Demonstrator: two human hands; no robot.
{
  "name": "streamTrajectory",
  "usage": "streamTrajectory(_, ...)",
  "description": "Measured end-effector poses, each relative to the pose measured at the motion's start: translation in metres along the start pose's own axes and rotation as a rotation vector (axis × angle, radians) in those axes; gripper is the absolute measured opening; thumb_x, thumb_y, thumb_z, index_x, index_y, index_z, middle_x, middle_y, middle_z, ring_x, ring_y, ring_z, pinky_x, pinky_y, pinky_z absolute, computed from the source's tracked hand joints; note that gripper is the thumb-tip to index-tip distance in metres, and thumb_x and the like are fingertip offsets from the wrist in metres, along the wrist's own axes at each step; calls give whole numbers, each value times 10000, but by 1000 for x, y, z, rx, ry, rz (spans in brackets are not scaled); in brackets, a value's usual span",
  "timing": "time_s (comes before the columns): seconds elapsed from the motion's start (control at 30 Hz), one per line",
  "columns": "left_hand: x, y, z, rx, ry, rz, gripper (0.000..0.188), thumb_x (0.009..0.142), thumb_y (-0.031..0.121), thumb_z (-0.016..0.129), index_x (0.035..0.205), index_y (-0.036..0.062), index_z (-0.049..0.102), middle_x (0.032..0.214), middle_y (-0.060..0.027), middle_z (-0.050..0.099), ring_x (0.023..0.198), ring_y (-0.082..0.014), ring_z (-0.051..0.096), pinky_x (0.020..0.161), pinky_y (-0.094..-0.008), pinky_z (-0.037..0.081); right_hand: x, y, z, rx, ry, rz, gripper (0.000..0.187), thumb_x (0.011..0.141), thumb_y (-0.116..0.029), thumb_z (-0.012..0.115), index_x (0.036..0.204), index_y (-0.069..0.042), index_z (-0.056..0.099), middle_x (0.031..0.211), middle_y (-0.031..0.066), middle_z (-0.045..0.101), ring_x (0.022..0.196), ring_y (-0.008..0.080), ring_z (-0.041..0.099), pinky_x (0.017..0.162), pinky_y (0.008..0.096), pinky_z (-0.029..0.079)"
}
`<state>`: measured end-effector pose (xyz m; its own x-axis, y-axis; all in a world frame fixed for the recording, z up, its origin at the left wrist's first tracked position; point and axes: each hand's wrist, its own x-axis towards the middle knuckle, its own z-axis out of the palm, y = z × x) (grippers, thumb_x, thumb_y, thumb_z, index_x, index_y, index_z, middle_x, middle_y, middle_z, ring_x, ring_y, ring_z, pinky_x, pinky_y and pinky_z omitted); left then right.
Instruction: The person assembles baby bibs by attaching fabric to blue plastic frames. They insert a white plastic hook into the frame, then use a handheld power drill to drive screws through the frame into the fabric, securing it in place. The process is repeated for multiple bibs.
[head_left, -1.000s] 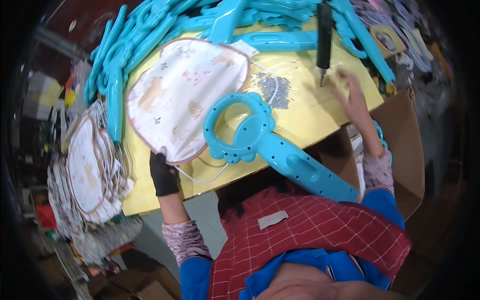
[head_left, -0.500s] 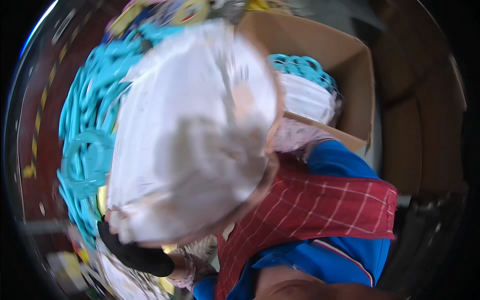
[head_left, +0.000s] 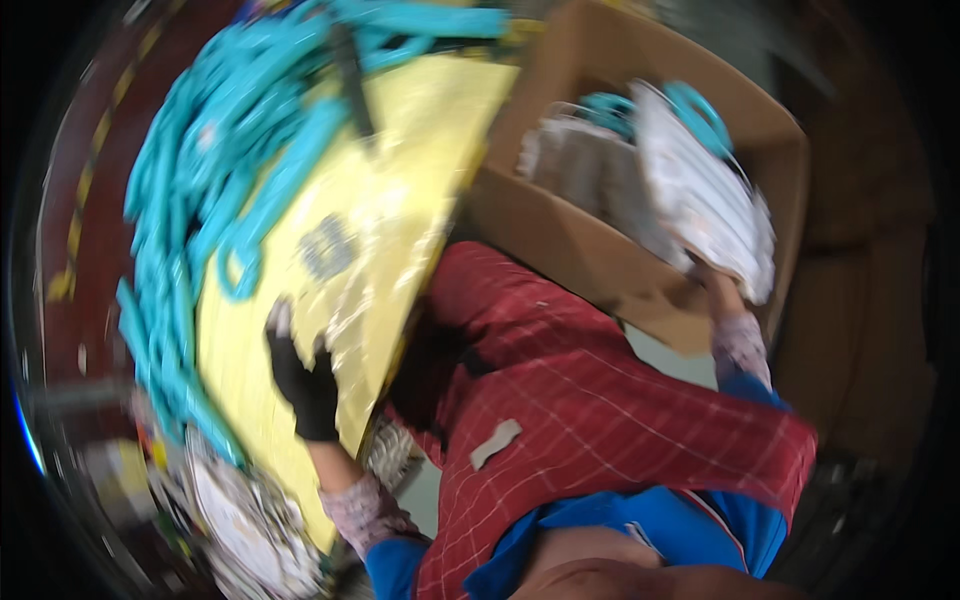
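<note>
Over the yellow-covered table top [head_left: 400, 200], my left hand [head_left: 305, 385] in a black fingerless glove is open. Its thumb and finger are apart, with nothing between them. On my right, a white wrapped bundle [head_left: 695, 185] leans inside the cardboard box [head_left: 570, 235], a teal ring [head_left: 700, 118] at its top end. My right hand [head_left: 712, 285] is closed on the bundle's lower edge, and its fingers are partly hidden under it. Left of this, another white bundle [head_left: 590, 170] lies in the box, with teal loops at its upper end. Motion blurs the bundles.
Many long teal plastic pieces with loop ends [head_left: 235, 130] are heaped along the table's far left side. A dark strip-like tool [head_left: 350, 80] points down over the yellow cover. White stringy material [head_left: 245, 510] lies at the lower left, and brown cardboard [head_left: 860, 300] stands at the right.
The large white bundle has moved from over the table rightward into the box, in my right hand. My left hand has come off it, and the yellow table top is now uncovered.
</note>
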<state>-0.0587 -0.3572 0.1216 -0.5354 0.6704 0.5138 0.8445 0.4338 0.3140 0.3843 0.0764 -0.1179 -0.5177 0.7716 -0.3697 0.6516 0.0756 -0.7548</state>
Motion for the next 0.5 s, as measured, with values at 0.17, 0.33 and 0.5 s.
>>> streamTrajectory(0.17, 45, -59, -7, -58, 56, -122, 574, 881, 87, 639, 1416, 27, 442, 1360, -217, 527, 1282, -373, 502, 1063, -406, 408, -1, 100, -34, 273, 45, 349, 398, 914, -339, 602, 1127, -11, 672, 931, 107, 705, 830, 242, 669, 797, 356, 530)
streamTrajectory(0.33, 63, -156, 0, 167, 81, -193, 544, 855, 133, 627, 1361, 7, 471, 1249, -267, 567, 1157, -422, 560, 965, -445, 475, -28, 121, -57, 315, -111, 492, 374, 913, -320, 587, 1116, -21, 680, 923, 114, 709, 816, 260, 675, 806, 366, 528)
streamTrajectory(0.5, 126, -204, -4, 268, 106, -190, 591, 810, 170, 666, 1359, 51, 482, 1287, -242, 547, 1181, -404, 546, 948, -448, 476, -11, 38, -44, 227, 257, 357, 323, 992, -286, 540, 1084, -3, 666, 905, 101, 694, 720, 162, 688, 491, 291, 515)
